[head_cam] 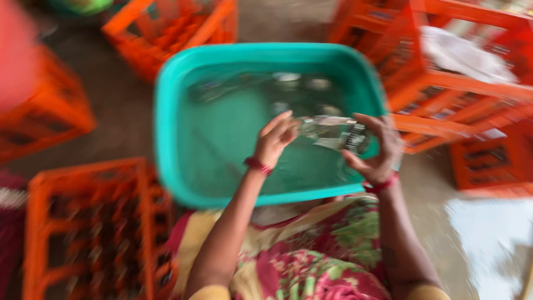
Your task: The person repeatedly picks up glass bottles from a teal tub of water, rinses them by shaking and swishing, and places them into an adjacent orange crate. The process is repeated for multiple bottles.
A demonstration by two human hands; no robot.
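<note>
Motion blur smears the clear bottle, and the orange crates run off-frame.

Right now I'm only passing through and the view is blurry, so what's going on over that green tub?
A seated person holds a clear glass bottle sideways over a teal plastic tub of water, left hand at one end, right hand at the other. More bottles seem to lie in the water. Orange crates stand all around; the one at the lower left looks filled with bottles.
</note>
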